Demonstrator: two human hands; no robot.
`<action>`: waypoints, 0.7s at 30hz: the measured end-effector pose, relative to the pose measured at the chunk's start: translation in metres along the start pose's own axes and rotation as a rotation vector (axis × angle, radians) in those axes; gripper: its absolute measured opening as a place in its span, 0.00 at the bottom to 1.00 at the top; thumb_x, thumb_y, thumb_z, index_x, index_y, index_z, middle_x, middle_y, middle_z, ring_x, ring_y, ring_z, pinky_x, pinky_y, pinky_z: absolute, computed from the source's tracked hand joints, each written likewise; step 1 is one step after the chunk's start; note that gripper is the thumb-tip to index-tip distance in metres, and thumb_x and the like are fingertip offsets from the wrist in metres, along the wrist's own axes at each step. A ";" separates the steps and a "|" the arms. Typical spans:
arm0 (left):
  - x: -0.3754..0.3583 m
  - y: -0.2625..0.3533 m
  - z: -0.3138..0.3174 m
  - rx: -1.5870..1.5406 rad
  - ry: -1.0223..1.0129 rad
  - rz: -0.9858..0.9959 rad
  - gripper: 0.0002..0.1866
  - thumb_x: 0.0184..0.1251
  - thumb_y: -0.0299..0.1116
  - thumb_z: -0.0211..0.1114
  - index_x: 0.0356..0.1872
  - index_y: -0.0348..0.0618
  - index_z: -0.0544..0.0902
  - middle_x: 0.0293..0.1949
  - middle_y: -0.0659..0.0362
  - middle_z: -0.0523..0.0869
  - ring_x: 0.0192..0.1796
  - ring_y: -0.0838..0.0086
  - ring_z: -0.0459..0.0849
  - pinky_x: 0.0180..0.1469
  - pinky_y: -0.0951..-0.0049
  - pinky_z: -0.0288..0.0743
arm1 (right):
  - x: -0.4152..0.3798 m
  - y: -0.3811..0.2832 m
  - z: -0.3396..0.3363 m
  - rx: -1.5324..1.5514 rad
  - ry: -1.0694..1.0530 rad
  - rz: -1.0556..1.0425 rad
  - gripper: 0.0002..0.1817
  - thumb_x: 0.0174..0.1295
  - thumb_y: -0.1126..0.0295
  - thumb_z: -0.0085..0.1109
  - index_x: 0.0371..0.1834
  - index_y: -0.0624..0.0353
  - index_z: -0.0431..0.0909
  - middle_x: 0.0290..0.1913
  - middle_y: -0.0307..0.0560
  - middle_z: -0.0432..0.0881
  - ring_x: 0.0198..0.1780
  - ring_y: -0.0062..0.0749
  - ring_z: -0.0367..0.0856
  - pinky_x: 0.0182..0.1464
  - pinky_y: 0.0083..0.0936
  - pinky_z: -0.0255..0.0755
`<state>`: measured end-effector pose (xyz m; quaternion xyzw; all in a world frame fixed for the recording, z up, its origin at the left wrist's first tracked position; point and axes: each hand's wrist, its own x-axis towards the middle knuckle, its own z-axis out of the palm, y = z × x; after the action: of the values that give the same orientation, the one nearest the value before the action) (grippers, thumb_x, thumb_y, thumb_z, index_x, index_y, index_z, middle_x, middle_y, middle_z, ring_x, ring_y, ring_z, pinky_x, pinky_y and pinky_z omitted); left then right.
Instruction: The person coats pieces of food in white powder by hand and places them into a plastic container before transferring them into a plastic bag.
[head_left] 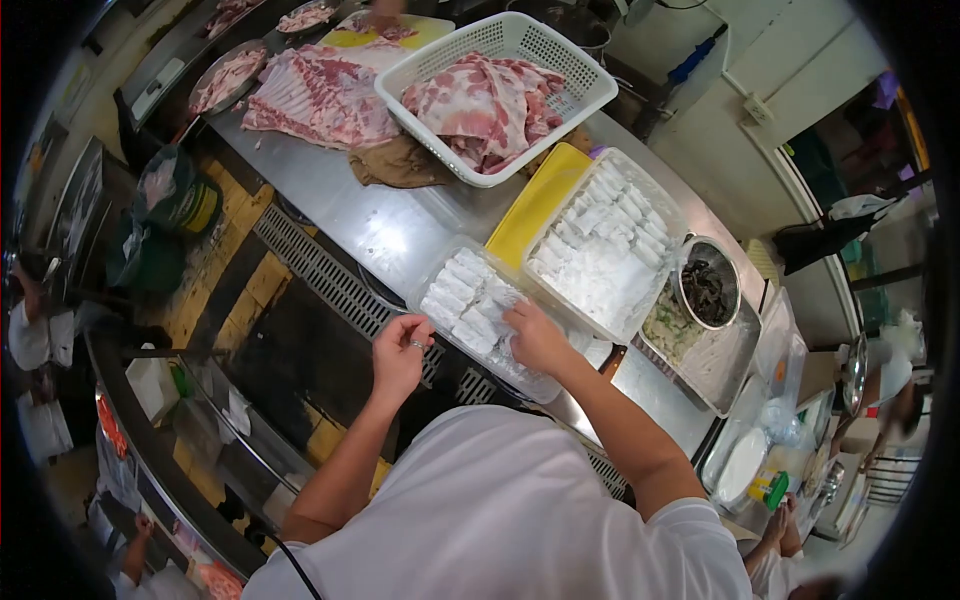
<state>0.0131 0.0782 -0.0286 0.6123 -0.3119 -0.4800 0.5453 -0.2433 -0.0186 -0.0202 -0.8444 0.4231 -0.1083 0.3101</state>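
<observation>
A clear plastic tray (pixel 545 392) in front of me holds several short white rolls (pixel 466 282) dusted with white powder. My right hand (pixel 540 338) reaches over its right side, fingers bent together at a powdered roll; the fingertips partly hide it. At the tray's left edge, my left hand (pixel 403 350) is raised with its fingers curled in and a ring on one finger. I see nothing in it. Just beyond stands a larger white tub (pixel 528 262), with more powdered rolls lined up at its far end and loose white powder nearer me.
A yellow board (pixel 535 205) lies beside the tub. Farther back are a white perforated basket (pixel 597 88) of raw meat and a slab of ribs (pixel 320 95). To the right, a steel bowl (pixel 735 300) of dark pieces sits over a metal tray (pixel 720 398). Other people work at the edges.
</observation>
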 end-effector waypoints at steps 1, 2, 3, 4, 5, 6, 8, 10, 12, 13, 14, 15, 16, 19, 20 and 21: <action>-0.001 -0.003 -0.001 -0.004 0.007 0.006 0.06 0.81 0.25 0.64 0.52 0.36 0.84 0.41 0.59 0.89 0.39 0.79 0.86 0.43 0.78 0.81 | -0.005 -0.004 -0.004 0.019 -0.005 0.039 0.22 0.56 0.82 0.56 0.56 0.66 0.81 0.57 0.63 0.80 0.62 0.64 0.77 0.64 0.48 0.76; -0.002 -0.007 0.000 -0.009 0.013 0.010 0.06 0.81 0.25 0.64 0.52 0.36 0.84 0.41 0.59 0.89 0.39 0.79 0.86 0.43 0.78 0.81 | -0.006 -0.004 -0.001 0.012 0.047 0.083 0.22 0.57 0.81 0.57 0.57 0.67 0.81 0.58 0.64 0.80 0.62 0.65 0.77 0.64 0.49 0.75; -0.002 -0.011 0.000 0.020 0.024 0.004 0.06 0.80 0.25 0.64 0.52 0.36 0.84 0.41 0.59 0.89 0.39 0.79 0.86 0.42 0.78 0.81 | -0.006 -0.005 0.002 0.004 0.104 0.126 0.22 0.57 0.81 0.57 0.57 0.68 0.80 0.58 0.65 0.80 0.62 0.65 0.77 0.65 0.50 0.75; -0.002 -0.013 -0.001 0.051 0.034 -0.001 0.06 0.80 0.25 0.64 0.52 0.36 0.84 0.41 0.60 0.89 0.39 0.79 0.86 0.42 0.78 0.80 | -0.004 -0.005 0.005 -0.004 0.163 0.168 0.23 0.57 0.81 0.57 0.58 0.69 0.80 0.58 0.66 0.80 0.62 0.66 0.77 0.65 0.51 0.75; -0.001 -0.016 -0.002 0.083 0.042 -0.004 0.06 0.80 0.25 0.64 0.52 0.36 0.84 0.41 0.60 0.89 0.39 0.80 0.86 0.42 0.78 0.80 | 0.000 -0.002 0.010 0.029 0.160 0.146 0.23 0.57 0.81 0.58 0.59 0.70 0.79 0.59 0.68 0.79 0.62 0.66 0.77 0.65 0.51 0.74; -0.001 -0.016 -0.003 0.084 0.036 -0.041 0.07 0.80 0.26 0.65 0.52 0.36 0.84 0.40 0.60 0.89 0.39 0.80 0.86 0.42 0.78 0.81 | 0.007 0.000 0.014 0.062 0.157 0.126 0.24 0.57 0.80 0.58 0.60 0.70 0.78 0.59 0.69 0.79 0.63 0.66 0.77 0.66 0.50 0.74; -0.001 -0.017 -0.003 0.087 0.023 -0.112 0.08 0.79 0.27 0.67 0.52 0.36 0.83 0.40 0.62 0.88 0.38 0.81 0.86 0.42 0.78 0.82 | 0.014 0.004 0.019 0.099 0.169 0.112 0.25 0.57 0.79 0.58 0.61 0.72 0.77 0.59 0.72 0.79 0.62 0.68 0.78 0.66 0.50 0.74; 0.000 -0.019 -0.002 0.084 0.002 -0.130 0.08 0.79 0.27 0.67 0.52 0.37 0.83 0.40 0.62 0.88 0.38 0.81 0.86 0.41 0.77 0.82 | 0.015 -0.005 0.013 0.103 0.195 0.128 0.26 0.56 0.78 0.58 0.61 0.75 0.77 0.58 0.76 0.80 0.60 0.70 0.79 0.67 0.49 0.74; 0.002 -0.020 0.000 0.086 -0.013 -0.145 0.08 0.79 0.27 0.67 0.52 0.37 0.82 0.40 0.62 0.88 0.38 0.81 0.86 0.40 0.77 0.81 | 0.011 -0.016 0.000 0.076 0.182 0.302 0.26 0.56 0.78 0.59 0.60 0.76 0.77 0.58 0.76 0.80 0.59 0.70 0.80 0.67 0.48 0.74; 0.002 -0.021 0.000 0.093 -0.016 -0.155 0.07 0.79 0.27 0.67 0.51 0.37 0.82 0.40 0.62 0.88 0.38 0.81 0.86 0.40 0.77 0.81 | 0.007 -0.019 -0.003 0.062 0.172 0.390 0.26 0.56 0.78 0.59 0.60 0.76 0.78 0.58 0.76 0.80 0.59 0.70 0.80 0.67 0.48 0.74; 0.001 -0.022 0.001 0.099 -0.020 -0.165 0.07 0.79 0.27 0.67 0.51 0.38 0.81 0.40 0.62 0.87 0.39 0.80 0.87 0.40 0.77 0.81 | 0.006 -0.013 0.004 0.086 0.176 0.360 0.25 0.56 0.78 0.60 0.60 0.75 0.78 0.58 0.75 0.80 0.60 0.69 0.79 0.66 0.48 0.74; 0.000 -0.021 0.003 0.098 -0.023 -0.167 0.06 0.79 0.27 0.66 0.50 0.37 0.81 0.40 0.61 0.87 0.39 0.79 0.87 0.40 0.77 0.81 | 0.007 -0.008 0.010 0.109 0.180 0.328 0.25 0.57 0.77 0.60 0.61 0.74 0.78 0.59 0.74 0.79 0.61 0.69 0.79 0.66 0.48 0.75; -0.001 -0.019 0.005 0.096 -0.026 -0.167 0.05 0.80 0.27 0.65 0.49 0.37 0.81 0.40 0.60 0.87 0.39 0.78 0.87 0.39 0.76 0.81 | 0.007 -0.002 0.015 0.132 0.185 0.295 0.25 0.58 0.77 0.61 0.61 0.74 0.78 0.59 0.73 0.79 0.61 0.68 0.79 0.66 0.48 0.75; -0.001 -0.022 0.007 0.088 -0.033 -0.165 0.04 0.80 0.26 0.65 0.47 0.37 0.81 0.40 0.59 0.87 0.39 0.77 0.88 0.39 0.76 0.81 | 0.011 -0.001 0.019 0.149 0.143 0.274 0.26 0.58 0.77 0.61 0.62 0.74 0.78 0.59 0.73 0.79 0.61 0.67 0.79 0.66 0.47 0.75; 0.000 -0.023 0.008 0.084 -0.037 -0.163 0.04 0.80 0.27 0.65 0.46 0.38 0.81 0.40 0.59 0.87 0.40 0.76 0.88 0.39 0.76 0.81 | 0.011 -0.003 0.018 0.159 0.165 0.282 0.26 0.58 0.77 0.61 0.62 0.74 0.78 0.58 0.73 0.79 0.61 0.67 0.79 0.66 0.47 0.75; 0.001 -0.024 0.009 0.091 -0.042 -0.157 0.04 0.80 0.27 0.65 0.46 0.38 0.81 0.39 0.59 0.87 0.40 0.76 0.88 0.39 0.76 0.81 | 0.011 -0.004 0.017 0.166 0.187 0.289 0.25 0.58 0.77 0.61 0.61 0.74 0.78 0.58 0.73 0.79 0.61 0.67 0.79 0.66 0.48 0.75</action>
<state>0.0016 0.0788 -0.0512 0.6488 -0.2956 -0.5194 0.4710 -0.2264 -0.0177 -0.0320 -0.7326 0.5567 -0.1751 0.3504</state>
